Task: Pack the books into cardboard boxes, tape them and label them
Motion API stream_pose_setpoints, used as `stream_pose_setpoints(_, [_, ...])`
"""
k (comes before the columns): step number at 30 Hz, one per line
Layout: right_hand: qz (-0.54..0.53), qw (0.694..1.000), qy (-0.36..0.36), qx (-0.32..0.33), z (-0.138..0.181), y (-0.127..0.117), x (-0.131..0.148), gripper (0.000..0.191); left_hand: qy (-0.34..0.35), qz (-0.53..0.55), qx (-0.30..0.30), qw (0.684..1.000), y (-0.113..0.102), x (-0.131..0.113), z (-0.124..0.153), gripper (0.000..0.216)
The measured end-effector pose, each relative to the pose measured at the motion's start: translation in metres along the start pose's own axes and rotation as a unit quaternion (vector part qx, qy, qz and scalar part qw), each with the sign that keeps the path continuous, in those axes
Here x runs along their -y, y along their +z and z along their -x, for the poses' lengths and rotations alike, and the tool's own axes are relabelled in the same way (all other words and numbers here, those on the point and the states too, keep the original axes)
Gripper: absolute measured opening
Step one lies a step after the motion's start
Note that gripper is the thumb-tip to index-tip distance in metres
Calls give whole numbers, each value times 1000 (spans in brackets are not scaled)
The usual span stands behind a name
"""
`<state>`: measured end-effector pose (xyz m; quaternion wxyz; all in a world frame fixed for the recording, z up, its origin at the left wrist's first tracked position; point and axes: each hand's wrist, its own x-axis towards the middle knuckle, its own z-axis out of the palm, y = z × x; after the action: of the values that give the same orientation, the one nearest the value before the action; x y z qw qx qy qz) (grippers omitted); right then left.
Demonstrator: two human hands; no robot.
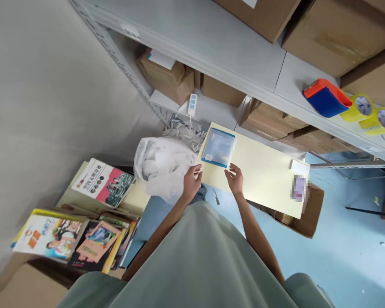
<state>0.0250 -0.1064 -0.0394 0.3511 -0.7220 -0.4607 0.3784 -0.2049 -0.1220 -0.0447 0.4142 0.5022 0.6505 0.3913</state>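
Blue-edged packet (218,146): flat at the left end of the cream table (259,167). Long axis crosses the table, far end leaning right; blue bands face near and far. Left hand (192,183), by the table's near-left corner, and right hand (235,179), at its near edge: fingers loosely parted, grasping nothing. Right-hand contact with packet: cannot be determined.

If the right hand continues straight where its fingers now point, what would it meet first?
The right hand would probably meet the blue-edged packet first, though the exact depth is unclear.
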Motion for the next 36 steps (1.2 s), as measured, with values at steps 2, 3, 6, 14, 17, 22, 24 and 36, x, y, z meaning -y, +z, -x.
stream_pose_setpoints(2, [-27,999,-22,25,31,-2,7,50,-1,12,-30,999,-22,-1,39,26])
stream_pose_setpoints(3, [-39,998,-34,40,46,-2,11,52,-2,15,-45,999,-34,0,59,25])
stream_pose_setpoints(6, [-74,992,-63,77,95,0,20,55,-20,10,-88,996,-70,1,122,25])
stream_pose_setpoints(14, [-85,965,-85,234,216,15,29,45,-88,-7,-261,961,-145,31,293,30])
stream_pose_setpoints(17, [-79,954,-86,278,254,26,30,43,-117,-37,-316,941,-175,56,343,30])
stream_pose_setpoints(22, [-45,934,-109,337,305,51,32,42,-208,-131,-349,904,-242,107,416,37])
stream_pose_setpoints(24, [-22,922,-124,367,326,64,30,43,-241,-161,-347,892,-270,129,444,40])
stream_pose_setpoints(36, [91,838,-140,520,493,202,21,34,-429,-133,-440,778,-413,253,596,51])
